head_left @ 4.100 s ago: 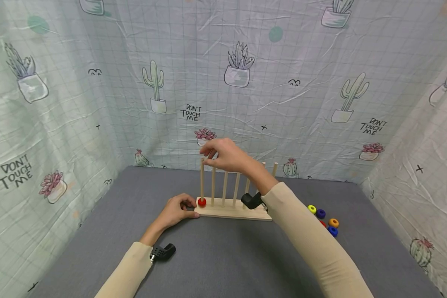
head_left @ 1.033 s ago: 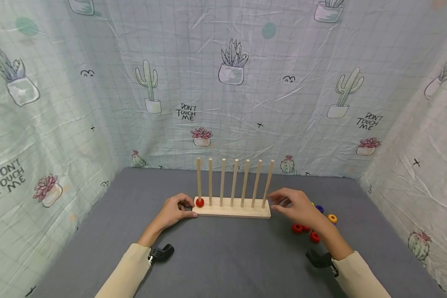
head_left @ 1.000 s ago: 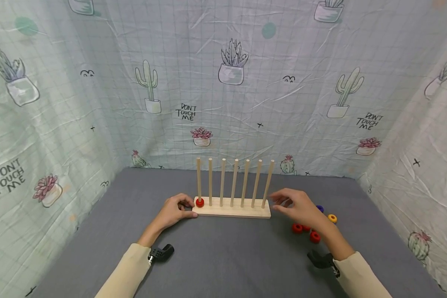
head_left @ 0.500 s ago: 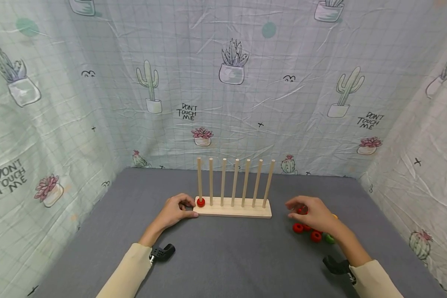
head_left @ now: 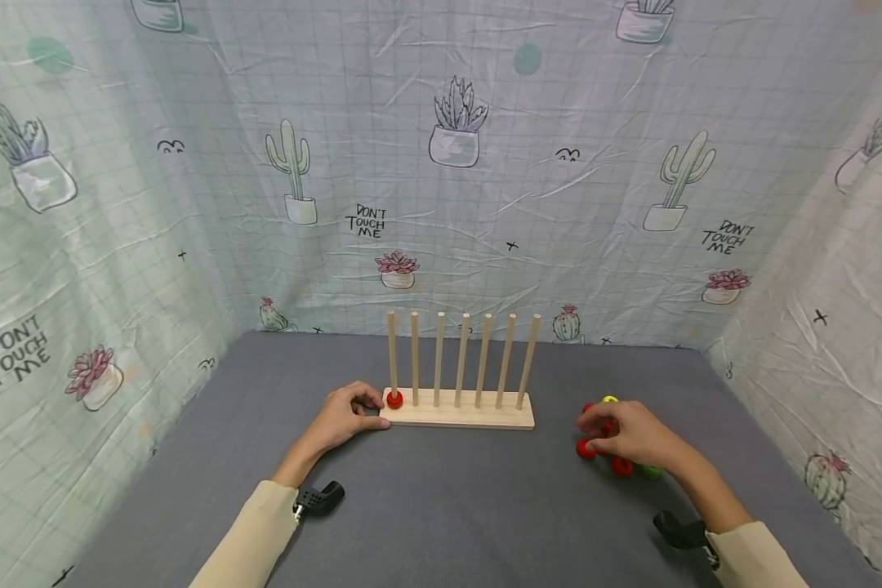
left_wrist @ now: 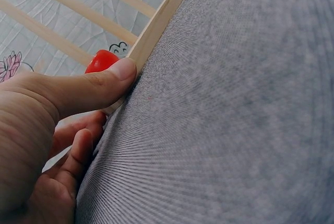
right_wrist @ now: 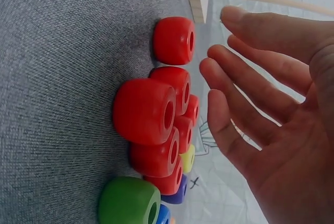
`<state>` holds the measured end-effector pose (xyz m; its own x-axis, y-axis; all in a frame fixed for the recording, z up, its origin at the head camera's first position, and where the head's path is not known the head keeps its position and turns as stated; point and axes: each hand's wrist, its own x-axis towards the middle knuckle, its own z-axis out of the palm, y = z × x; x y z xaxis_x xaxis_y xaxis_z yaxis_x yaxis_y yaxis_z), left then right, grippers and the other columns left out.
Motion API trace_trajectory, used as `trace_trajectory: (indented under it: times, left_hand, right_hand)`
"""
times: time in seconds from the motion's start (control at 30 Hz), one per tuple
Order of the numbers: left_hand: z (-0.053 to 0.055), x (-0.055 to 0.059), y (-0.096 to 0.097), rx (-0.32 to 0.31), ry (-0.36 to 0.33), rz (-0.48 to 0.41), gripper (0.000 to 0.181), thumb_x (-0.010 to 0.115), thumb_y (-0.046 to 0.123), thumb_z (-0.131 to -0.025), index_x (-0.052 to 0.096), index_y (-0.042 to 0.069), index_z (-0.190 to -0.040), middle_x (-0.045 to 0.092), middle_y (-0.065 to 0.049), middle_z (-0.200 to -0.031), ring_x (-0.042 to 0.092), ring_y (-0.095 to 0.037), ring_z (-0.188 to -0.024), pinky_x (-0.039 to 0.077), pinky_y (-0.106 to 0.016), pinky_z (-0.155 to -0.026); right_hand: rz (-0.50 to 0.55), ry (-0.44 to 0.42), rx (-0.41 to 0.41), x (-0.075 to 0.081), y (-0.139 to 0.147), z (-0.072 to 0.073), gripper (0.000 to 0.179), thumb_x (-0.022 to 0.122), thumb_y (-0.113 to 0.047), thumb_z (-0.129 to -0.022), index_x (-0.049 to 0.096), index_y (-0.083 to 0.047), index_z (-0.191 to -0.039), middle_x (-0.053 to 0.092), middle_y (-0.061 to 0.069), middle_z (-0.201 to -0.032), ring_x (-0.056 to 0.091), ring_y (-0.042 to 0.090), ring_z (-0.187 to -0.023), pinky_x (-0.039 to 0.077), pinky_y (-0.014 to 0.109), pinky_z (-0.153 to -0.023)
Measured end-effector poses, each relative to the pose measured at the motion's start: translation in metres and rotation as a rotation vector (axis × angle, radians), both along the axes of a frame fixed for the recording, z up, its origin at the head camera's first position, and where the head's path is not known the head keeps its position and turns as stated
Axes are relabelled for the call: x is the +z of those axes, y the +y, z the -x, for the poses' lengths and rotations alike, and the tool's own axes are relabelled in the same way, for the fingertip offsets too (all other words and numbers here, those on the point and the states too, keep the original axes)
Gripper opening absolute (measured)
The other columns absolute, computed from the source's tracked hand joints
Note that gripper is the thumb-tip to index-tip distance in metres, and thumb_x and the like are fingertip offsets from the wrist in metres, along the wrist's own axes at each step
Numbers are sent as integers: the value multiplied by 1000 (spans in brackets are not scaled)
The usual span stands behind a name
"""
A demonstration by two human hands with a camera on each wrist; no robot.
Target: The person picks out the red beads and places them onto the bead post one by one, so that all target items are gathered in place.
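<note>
My left hand (head_left: 347, 415) grips the left end of a wooden peg rack (head_left: 463, 418), thumb along its front edge in the left wrist view. Several upright pegs stand in a row on the base, and a red bead (head_left: 394, 400) sits at the foot of the leftmost one. My right hand (head_left: 635, 434) hovers over the loose beads at the right, fingers spread and slightly bent, nothing between them. In the right wrist view its fingers are apart from a cluster of red beads (right_wrist: 143, 112). A green bead (right_wrist: 128, 200) lies nearest the camera.
A yellow bead (head_left: 610, 400) shows behind the right hand; a purple bead (right_wrist: 177, 192) and a blue bead (right_wrist: 164, 214) lie partly hidden in the cluster. The grey cloth (head_left: 441, 506) covers the table, with a printed curtain (head_left: 514, 188) behind and at the sides.
My right hand has gone from above the leftmost peg to the rack's right end, then further right and down over the loose beads. My left hand keeps its grip on the rack.
</note>
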<state>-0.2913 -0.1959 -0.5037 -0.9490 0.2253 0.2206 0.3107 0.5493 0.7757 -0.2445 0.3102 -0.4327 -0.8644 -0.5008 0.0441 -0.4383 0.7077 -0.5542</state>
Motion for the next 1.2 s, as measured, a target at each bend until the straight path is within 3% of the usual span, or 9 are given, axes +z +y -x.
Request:
trace_trajectory:
  times: [0.37, 0.67, 1.2]
  left_hand:
    - [-1, 2, 0, -2, 0, -5, 30, 95, 24, -73, 74, 17, -93, 67, -3, -96, 56, -11, -75, 47, -22, -68]
    - [-2, 2, 0, 5, -5, -9, 30, 95, 22, -73, 74, 16, -93, 68, -3, -96, 56, -10, -75, 46, -22, -68]
    - [-3, 3, 1, 3, -7, -2, 30, 95, 22, -73, 74, 15, -93, 69, -3, -99, 58, -14, -83, 47, -21, -71]
  right_hand:
    - [-42, -65, 14, -1, 2, -1, 33, 86, -16, -84, 75, -9, -114, 76, 5, -110, 72, 23, -97, 54, 25, -75]
    - [-48, -83, 17, -4, 0, 2, 31, 84, -8, -82, 76, -11, -112, 74, 4, -111, 68, 20, -96, 53, 26, -76]
    - [-78, -23, 19, -8, -2, 4, 26, 85, -8, -81, 78, -15, -105, 75, -2, -104, 66, 14, -91, 54, 28, -77]
